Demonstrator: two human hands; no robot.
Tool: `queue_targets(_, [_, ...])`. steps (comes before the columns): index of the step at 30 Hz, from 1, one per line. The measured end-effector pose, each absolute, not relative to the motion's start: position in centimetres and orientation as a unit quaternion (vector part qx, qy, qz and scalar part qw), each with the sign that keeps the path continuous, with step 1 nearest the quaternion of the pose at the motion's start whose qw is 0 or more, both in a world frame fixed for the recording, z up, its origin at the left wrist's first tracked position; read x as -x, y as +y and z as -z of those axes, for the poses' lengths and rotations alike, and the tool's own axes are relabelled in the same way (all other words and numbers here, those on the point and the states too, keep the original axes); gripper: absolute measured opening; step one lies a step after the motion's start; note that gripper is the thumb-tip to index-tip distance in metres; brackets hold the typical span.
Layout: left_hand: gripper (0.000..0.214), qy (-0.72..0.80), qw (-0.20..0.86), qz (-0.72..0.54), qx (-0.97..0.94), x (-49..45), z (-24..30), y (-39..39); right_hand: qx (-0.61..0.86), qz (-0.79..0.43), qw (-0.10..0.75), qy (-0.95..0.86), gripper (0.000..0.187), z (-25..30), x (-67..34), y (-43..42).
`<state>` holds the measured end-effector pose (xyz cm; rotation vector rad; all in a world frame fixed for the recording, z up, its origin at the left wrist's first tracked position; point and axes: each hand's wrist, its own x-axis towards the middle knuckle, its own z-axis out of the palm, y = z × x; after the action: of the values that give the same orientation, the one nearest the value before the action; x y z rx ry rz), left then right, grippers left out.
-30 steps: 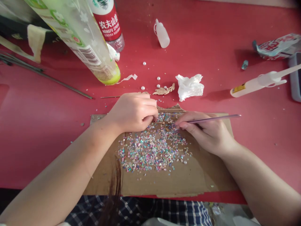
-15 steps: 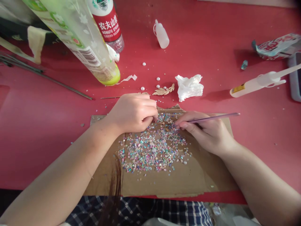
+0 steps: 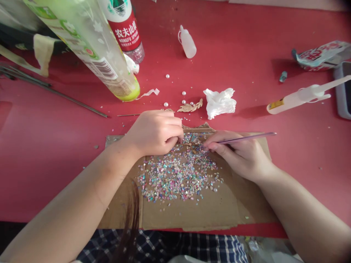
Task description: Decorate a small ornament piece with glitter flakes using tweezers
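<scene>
My left hand (image 3: 157,131) is closed, its fingertips pinching a thin gold-coloured metal piece (image 3: 189,144) with fine branches. That piece lies low over a spread of small, shiny, multicoloured chips (image 3: 175,179). From the right, my right hand (image 3: 241,153) grips slim purple tweezers (image 3: 244,138) like a pen. Their tip points left, close to the gold piece; whether it touches, I cannot tell. Beneath both hands is a flat sheet of brown cardboard (image 3: 192,219). My left fingers hide part of the metal piece.
Beyond the cardboard lie a gold leaf ornament (image 3: 190,106), loose pearl beads (image 3: 184,93) and crumpled white tissue (image 3: 219,102). A tall green-labelled bottle (image 3: 90,51) and a red-labelled water bottle (image 3: 126,33) stand left. Small squeeze bottles (image 3: 188,44) and a glue bottle (image 3: 296,98) are farther out.
The tweezers' rear end has shifted slightly left with my right hand. My left hand keeps its hold on the gold piece; the whole view has moved a little.
</scene>
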<state>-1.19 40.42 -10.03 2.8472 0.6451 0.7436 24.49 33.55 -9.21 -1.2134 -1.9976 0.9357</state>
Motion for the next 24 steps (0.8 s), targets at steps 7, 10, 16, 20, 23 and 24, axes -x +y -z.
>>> queue_targets(7, [0.033,0.221,0.066,-0.236,-0.944,1.23,9.88,40.34,0.452,-0.371,0.325,-0.744,0.021,9.18,-24.56,33.67])
queue_targets(10, [0.033,0.226,0.067,-0.228,-0.945,1.24,9.83,40.35,0.454,-0.375,0.328,-0.739,0.022,9.18,-24.57,33.66])
queue_targets(16, [0.032,0.217,0.067,-0.242,-0.943,1.2,9.92,40.44,0.454,-0.353,0.309,-0.758,0.022,9.27,-24.5,33.59])
queue_targets(20, [0.032,0.22,0.07,-0.24,-0.943,1.22,9.87,40.39,0.451,-0.355,0.312,-0.757,0.022,9.15,-24.56,33.66])
queue_targets(23, [0.032,0.227,0.073,-0.233,-0.943,1.23,9.82,40.34,0.445,-0.361,0.323,-0.753,0.022,9.04,-24.74,33.67])
queue_targets(24, [0.032,0.229,0.074,-0.231,-0.943,1.23,9.81,40.33,0.44,-0.359,0.326,-0.756,0.021,9.03,-24.81,33.65])
